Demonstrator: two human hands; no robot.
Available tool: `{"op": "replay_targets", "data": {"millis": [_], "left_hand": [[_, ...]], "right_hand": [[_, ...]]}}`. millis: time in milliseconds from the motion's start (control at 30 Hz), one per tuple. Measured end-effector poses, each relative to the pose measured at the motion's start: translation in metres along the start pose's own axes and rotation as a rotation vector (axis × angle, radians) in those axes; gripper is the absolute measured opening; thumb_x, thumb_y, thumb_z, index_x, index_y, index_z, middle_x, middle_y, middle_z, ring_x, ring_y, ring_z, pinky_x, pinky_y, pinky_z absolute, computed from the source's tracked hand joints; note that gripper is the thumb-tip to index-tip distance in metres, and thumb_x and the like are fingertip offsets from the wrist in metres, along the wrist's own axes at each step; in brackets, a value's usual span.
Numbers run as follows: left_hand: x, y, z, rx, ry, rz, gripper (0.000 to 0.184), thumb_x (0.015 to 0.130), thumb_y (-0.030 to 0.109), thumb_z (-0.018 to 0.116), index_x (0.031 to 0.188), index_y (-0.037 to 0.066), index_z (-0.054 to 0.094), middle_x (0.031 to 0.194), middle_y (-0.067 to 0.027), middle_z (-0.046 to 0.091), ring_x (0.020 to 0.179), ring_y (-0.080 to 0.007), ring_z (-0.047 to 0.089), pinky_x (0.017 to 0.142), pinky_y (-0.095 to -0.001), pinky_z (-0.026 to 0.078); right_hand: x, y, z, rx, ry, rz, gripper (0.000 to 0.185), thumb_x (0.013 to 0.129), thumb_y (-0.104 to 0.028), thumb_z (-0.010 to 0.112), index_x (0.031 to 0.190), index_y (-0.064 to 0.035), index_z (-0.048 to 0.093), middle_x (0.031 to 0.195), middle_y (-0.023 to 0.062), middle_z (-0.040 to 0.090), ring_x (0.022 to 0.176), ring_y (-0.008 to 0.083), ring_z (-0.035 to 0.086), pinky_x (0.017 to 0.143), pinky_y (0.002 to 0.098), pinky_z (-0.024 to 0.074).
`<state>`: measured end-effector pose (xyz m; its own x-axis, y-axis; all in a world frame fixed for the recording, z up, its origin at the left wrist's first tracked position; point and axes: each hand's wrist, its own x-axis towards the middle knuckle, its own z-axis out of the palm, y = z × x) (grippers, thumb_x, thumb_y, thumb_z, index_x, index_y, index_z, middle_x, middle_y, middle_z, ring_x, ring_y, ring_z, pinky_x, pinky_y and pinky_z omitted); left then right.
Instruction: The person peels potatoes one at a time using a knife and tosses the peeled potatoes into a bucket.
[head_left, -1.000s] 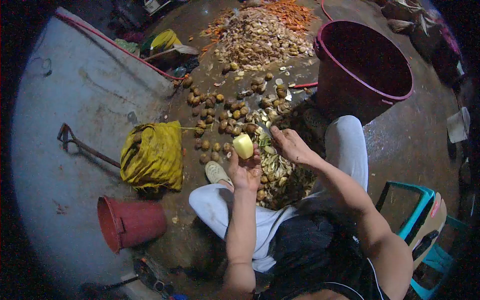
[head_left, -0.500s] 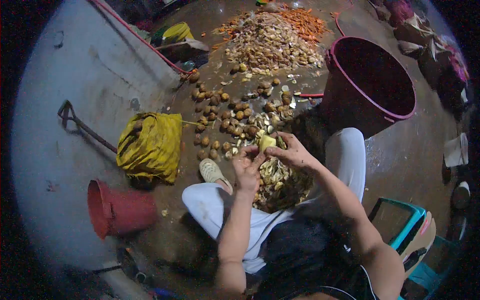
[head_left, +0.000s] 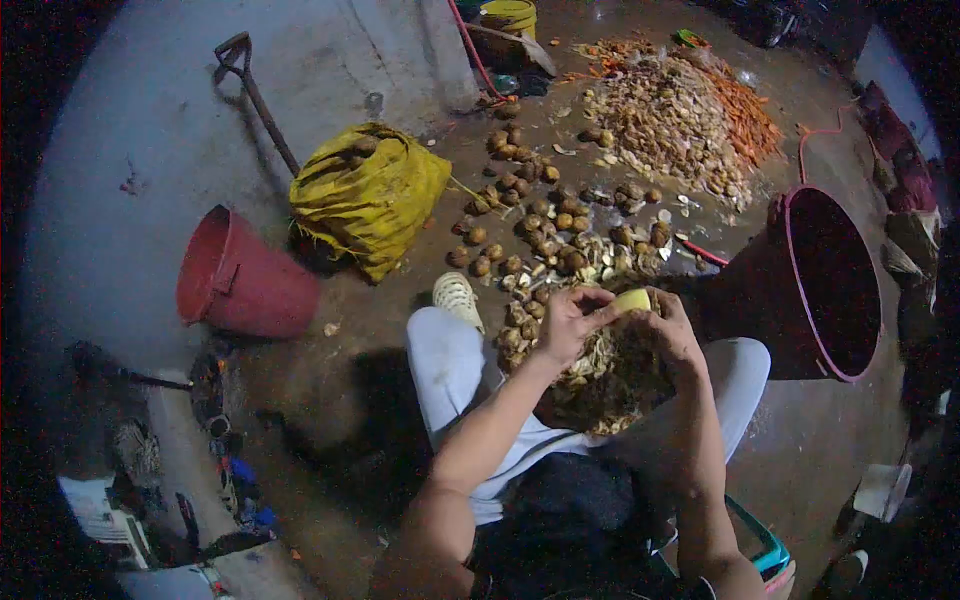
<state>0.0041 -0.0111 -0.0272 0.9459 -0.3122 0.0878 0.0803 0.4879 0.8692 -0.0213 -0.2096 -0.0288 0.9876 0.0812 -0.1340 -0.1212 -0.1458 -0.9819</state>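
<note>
Peeled potato [head_left: 631, 300] at twelve o'clock, above peelings [head_left: 598, 366]; fingers of left hand [head_left: 570, 328] and right hand [head_left: 674, 332] grasp opposite sides, likely for steadiness. Unpeeled potatoes [head_left: 478, 236] beyond, probably for easy reach. Purple bin [head_left: 758, 300], two o'clock.

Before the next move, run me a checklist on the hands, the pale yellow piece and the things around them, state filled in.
1. Pale yellow piece gripped: ok, left hand and right hand both on it.
2. Tool in either hand: cannot tell, fingers may hide one.
3. Space below the hands free: not ok, peelings lie there.
4. Brown vegetables in front: ok, many scattered.
5. Purple bucket uncovered: ok.
6. Bucket's contents: cannot tell, dark inside.
</note>
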Motion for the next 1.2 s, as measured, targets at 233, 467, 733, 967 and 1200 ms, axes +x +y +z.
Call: {"op": "replay_targets", "data": {"millis": [233,467,733,967,1200], "left_hand": [[0.013,0.005,-0.008,-0.165,0.054,-0.220,0.019,0.088,0.004,0.063,0.107,0.002,0.061,0.096,-0.0098,0.066,0.078,-0.0187,0.066,0.071,-0.0299,0.055],[0.010,0.016,-0.041,-0.176,0.141,-0.207,0.017,0.088,0.004,0.063,0.104,0.000,0.062,0.091,-0.0088,0.065,0.079,-0.0155,0.063,0.069,-0.0264,0.052],[0.016,0.047,-0.088,-0.154,0.455,-0.041,0.015,0.090,0.005,0.059,0.104,0.001,0.059,0.094,-0.0097,0.065,0.082,-0.0188,0.062,0.074,-0.0294,0.050],[0.038,-0.063,-0.153,0.037,0.557,-0.415,0.023,0.087,0.014,0.066,0.107,0.005,0.060,0.094,-0.0093,0.067,0.078,-0.0184,0.065,0.065,-0.0311,0.052],[0.102,-0.179,-0.261,0.019,0.684,-0.834,0.029,0.083,0.008,0.065,0.111,0.006,0.059,0.088,-0.0062,0.066,0.071,-0.0170,0.065,0.064,-0.0309,0.054]], "right_hand": [[0.009,-0.012,-0.061,0.332,0.297,0.057,0.037,0.085,-0.034,0.059,0.101,-0.0017,0.067,0.089,0.0020,0.067,0.074,0.0152,0.061,0.069,0.0302,0.0482],[0.005,0.000,-0.211,0.750,1.040,-0.244,0.042,0.094,-0.045,0.051,0.106,-0.0057,0.059,0.070,-0.0011,0.056,0.050,0.0093,0.049,0.045,0.0231,0.0410],[0.105,0.081,-0.128,-0.328,0.651,0.107,0.033,0.081,-0.018,0.070,0.108,-0.0028,0.061,0.086,0.0054,0.060,0.072,0.0121,0.056,0.063,0.0285,0.0460],[0.168,0.253,0.050,-0.836,-0.366,0.216,0.029,0.077,-0.007,0.059,0.106,-0.0031,0.058,0.102,0.0204,0.065,0.095,0.0401,0.062,0.078,0.0469,0.0502],[0.210,0.285,0.090,-1.025,-0.358,0.546,0.055,0.079,-0.018,0.066,0.130,-0.0120,0.048,0.136,0.0232,0.047,0.105,0.0370,0.062,0.080,0.0448,0.0544]]}}
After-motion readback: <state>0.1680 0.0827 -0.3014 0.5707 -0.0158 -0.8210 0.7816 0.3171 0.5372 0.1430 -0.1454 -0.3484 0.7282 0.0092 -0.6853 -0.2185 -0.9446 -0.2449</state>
